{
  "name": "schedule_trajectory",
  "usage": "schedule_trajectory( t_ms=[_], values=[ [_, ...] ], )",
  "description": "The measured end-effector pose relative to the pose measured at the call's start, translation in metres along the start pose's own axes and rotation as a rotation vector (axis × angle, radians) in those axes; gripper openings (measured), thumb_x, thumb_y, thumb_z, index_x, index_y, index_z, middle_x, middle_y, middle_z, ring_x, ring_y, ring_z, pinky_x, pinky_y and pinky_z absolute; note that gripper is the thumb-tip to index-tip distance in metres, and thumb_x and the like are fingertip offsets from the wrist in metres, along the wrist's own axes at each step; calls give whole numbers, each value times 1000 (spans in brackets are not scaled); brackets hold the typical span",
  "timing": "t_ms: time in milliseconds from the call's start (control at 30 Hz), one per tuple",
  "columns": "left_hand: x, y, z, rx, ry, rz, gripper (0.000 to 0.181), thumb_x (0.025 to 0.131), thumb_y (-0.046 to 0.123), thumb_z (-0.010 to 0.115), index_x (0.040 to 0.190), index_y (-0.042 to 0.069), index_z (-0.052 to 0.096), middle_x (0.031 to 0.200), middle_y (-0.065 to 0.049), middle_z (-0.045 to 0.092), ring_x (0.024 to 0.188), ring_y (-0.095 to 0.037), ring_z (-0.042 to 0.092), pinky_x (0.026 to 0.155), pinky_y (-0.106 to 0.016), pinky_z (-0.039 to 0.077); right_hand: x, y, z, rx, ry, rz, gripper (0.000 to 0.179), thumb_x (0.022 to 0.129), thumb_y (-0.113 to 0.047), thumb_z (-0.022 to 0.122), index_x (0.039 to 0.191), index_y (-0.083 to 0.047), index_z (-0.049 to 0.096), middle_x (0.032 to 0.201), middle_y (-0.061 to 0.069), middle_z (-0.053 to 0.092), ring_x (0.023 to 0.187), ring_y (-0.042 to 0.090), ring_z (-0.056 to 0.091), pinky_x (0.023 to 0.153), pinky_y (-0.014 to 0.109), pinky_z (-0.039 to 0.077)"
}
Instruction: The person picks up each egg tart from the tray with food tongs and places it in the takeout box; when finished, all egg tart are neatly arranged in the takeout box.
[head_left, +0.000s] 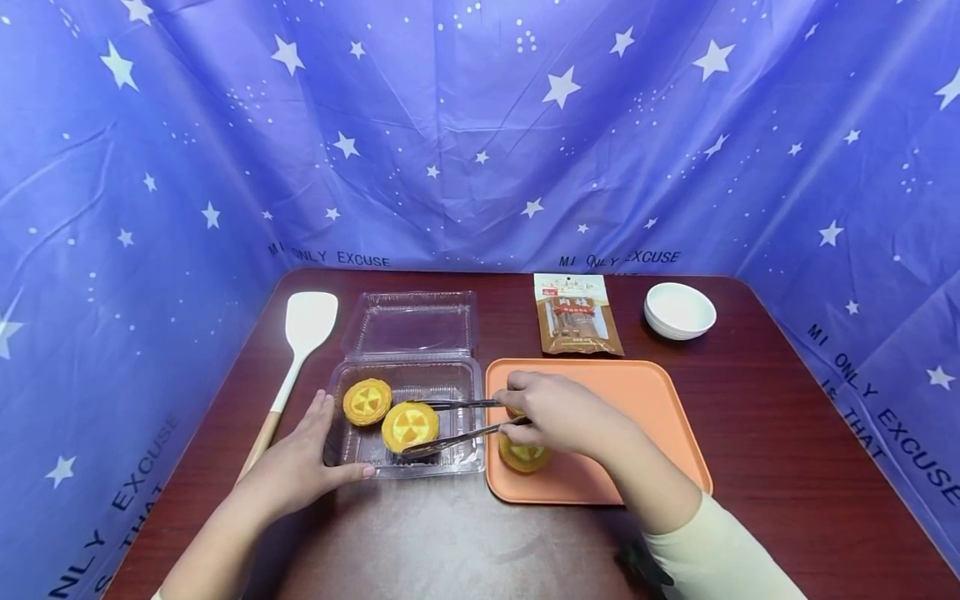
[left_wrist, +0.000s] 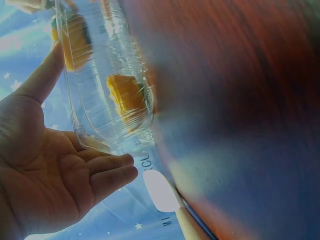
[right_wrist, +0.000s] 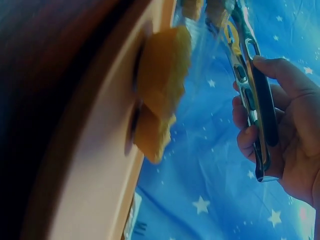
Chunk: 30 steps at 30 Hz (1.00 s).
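My right hand holds a pair of metal tongs above the orange tray's left side. The arms of the tongs reach left into a clear plastic container, with their tips on either side of an egg tart. A second egg tart sits left of it in the container. My left hand is spread at the container's front left corner, its thumb along the front rim and its fingers by the left side. Two egg tarts, one nearer, lie on the tray, partly hidden under my right hand in the head view.
The orange tray stands right of the container, whose lid lies folded back. A white spatula with a wooden handle lies at the left. Behind the tray are a brown packet and a white bowl.
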<state>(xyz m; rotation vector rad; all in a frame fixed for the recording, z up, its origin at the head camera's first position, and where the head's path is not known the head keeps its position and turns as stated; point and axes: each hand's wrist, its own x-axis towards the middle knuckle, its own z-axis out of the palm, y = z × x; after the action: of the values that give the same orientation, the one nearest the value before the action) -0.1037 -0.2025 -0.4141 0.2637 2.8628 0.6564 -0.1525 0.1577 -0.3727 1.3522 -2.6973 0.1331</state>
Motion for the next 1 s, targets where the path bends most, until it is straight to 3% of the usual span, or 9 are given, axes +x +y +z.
schedule_trajectory(
  t_ms=[200, 467, 767, 1000],
  values=[
    [0, 0, 0, 0, -6, -6, 133, 69, 81, 63, 154, -7, 11, 160, -30, 9, 143, -47, 24, 110, -62, 31, 14, -9, 10, -76, -58, -19, 33, 89, -37, 66, 110, -12, 73, 84, -1, 55, 66, 11, 49, 66, 30, 51],
    [1, -1, 0, -1, -1, 3, 132, 70, 79, 65, 154, -7, 12, 160, -30, 11, 144, -47, 23, 110, -63, 31, 30, -20, 19, -106, -125, 25, 37, 91, -43, 62, 112, -14, 72, 92, 0, 60, 75, 14, 59, 65, 35, 54],
    [2, -1, 0, 8, -3, -1, 132, 70, 81, 63, 154, -7, 12, 160, -30, 10, 143, -47, 24, 109, -63, 32, 39, -26, 20, -101, -90, -10, 29, 91, -39, 63, 101, -13, 71, 86, -1, 56, 69, 12, 54, 64, 31, 55],
    [2, -1, 0, 8, -9, -1, 132, 70, 80, 63, 154, -7, 11, 160, -30, 10, 144, -47, 23, 110, -63, 31, 39, -26, 18, -52, -170, 86, 41, 89, -42, 62, 115, -12, 71, 100, 2, 62, 82, 17, 63, 73, 36, 57]
  ],
)
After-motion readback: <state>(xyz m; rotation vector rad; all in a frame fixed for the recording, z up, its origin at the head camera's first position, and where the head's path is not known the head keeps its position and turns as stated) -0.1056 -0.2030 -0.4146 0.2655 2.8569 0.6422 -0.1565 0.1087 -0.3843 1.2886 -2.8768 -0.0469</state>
